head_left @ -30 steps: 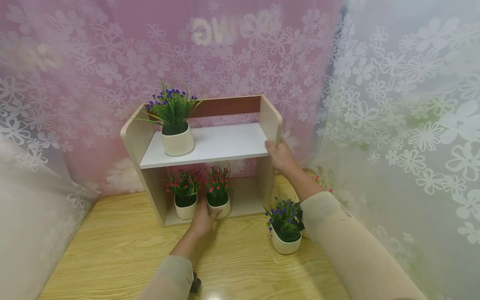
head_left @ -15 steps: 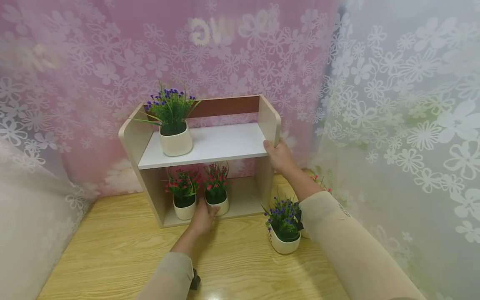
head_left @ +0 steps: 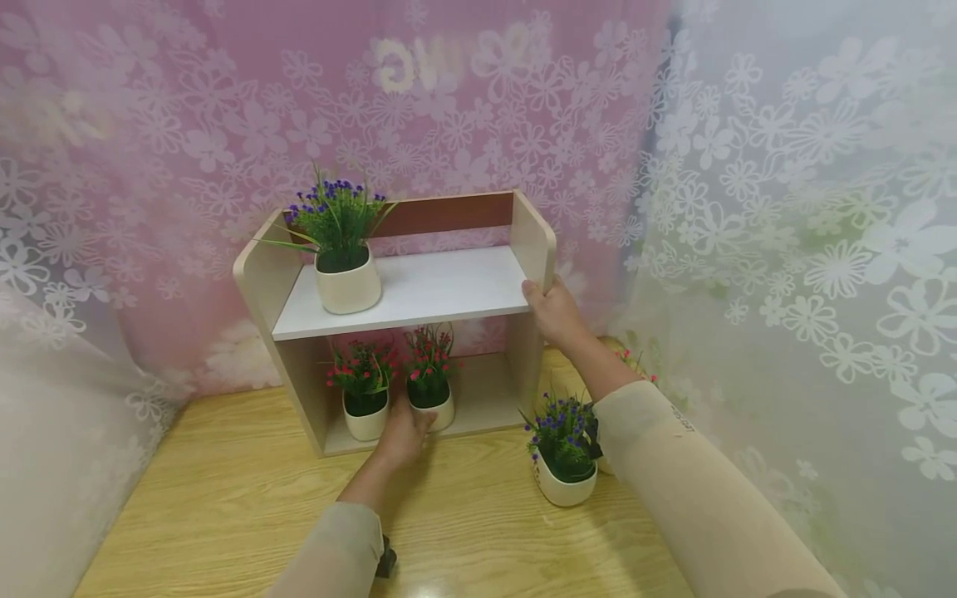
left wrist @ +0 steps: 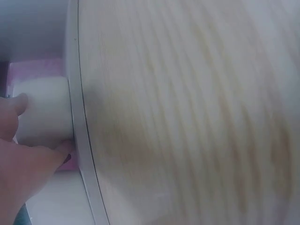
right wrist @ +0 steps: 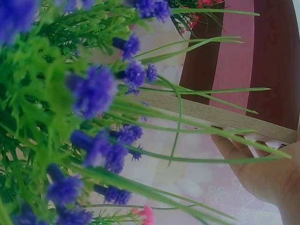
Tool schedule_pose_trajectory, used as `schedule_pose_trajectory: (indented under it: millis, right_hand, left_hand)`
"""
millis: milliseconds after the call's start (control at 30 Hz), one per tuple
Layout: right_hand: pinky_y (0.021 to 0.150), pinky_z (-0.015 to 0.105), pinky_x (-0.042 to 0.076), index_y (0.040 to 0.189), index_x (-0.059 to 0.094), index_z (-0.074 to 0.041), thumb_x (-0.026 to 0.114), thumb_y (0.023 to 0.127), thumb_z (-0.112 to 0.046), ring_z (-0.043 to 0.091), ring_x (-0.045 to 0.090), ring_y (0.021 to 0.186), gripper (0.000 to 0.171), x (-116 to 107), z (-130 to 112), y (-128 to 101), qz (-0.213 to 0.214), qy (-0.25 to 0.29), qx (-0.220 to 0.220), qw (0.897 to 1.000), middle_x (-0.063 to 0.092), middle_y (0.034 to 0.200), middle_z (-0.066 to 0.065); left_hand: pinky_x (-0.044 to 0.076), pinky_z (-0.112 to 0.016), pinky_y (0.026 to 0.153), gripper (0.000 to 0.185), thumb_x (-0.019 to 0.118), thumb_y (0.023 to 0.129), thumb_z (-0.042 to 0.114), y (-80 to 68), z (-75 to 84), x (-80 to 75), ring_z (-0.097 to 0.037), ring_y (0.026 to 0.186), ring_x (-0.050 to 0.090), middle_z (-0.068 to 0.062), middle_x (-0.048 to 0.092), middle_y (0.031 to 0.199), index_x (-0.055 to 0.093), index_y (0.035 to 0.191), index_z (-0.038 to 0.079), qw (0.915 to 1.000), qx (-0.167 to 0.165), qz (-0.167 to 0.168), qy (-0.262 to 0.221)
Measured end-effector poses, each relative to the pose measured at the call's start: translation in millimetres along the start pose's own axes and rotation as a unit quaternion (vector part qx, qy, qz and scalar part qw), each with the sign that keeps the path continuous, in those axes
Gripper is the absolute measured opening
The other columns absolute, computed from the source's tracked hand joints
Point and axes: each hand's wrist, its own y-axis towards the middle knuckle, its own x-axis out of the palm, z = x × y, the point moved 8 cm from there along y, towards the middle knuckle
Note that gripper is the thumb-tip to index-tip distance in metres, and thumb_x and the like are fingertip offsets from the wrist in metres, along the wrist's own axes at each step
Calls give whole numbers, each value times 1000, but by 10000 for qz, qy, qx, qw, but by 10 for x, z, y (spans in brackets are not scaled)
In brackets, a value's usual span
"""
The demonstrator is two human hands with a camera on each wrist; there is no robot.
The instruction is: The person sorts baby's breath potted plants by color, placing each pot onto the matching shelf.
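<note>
Home corner: floral curtains (head_left: 785, 208), wooden shelf (head_left: 534, 241)

Left hand (head_left: 404, 433) low and forward, fingers curled, thumb to the right, wrist straight, forearm sleeved to the wrist. Right hand (head_left: 553, 312) raised higher and farther out, thumb on top, fingers wrapped behind, arm extended and sleeved in beige. Both arms reaching forward, right crossing above left's level.
</note>
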Motion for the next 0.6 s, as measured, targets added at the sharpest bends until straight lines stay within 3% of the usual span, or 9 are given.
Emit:
schedule_pose_trajectory:
  millis: [67, 267, 467, 533, 600]
  right_hand:
    - [129, 64, 36, 164, 29, 3, 46, 115, -41, 48, 50, 148, 68, -3, -6, -4, -3, 1, -6, 10000, 49, 160, 32]
    - [129, 64, 37, 165, 28, 3, 47, 115, -40, 48, 51, 148, 68, 2, -20, -7, -21, 4, -40, 10000, 49, 161, 32]
    - [130, 64, 35, 166, 27, 2, 47, 116, -38, 48, 49, 151, 67, 10, -31, 1, -44, 111, -110, 9999, 47, 162, 32]
    - [130, 64, 34, 167, 25, 1, 47, 116, -37, 48, 48, 152, 68, 16, -21, 2, -77, 145, -93, 9998, 46, 163, 32]
    - [130, 65, 34, 168, 24, 1, 46, 116, -38, 48, 47, 152, 68, 24, -1, 2, -110, 147, -46, 9998, 45, 164, 31]
  left_hand:
    - [14, -38, 139, 111, 79, 100, 23, 28, -86, 21, -41, 169, 15, -20, 5, 182, -2, 176, 22, 10000, 8, 42, 2]
    - [20, -60, 135, 115, 81, 94, 13, 1, 123, -40, -53, 164, 20, -28, 7, 180, -1, 175, 16, 9996, 234, 63, -164]
    - [38, -65, 126, 129, 84, 84, 7, 19, 18, -41, -54, 157, 35, -28, 16, 178, -5, 176, 24, 9978, 481, 146, 422]
    - [43, -64, 123, 128, 84, 86, 8, 11, -29, -39, -53, 156, 38, -26, 16, 179, -5, 176, 24, 9970, 462, 91, 618]
    - [55, -59, 110, 120, 81, 90, 9, -53, 47, -78, -53, 142, 54, -26, 15, 180, -2, 176, 19, 9959, 402, -35, 811]
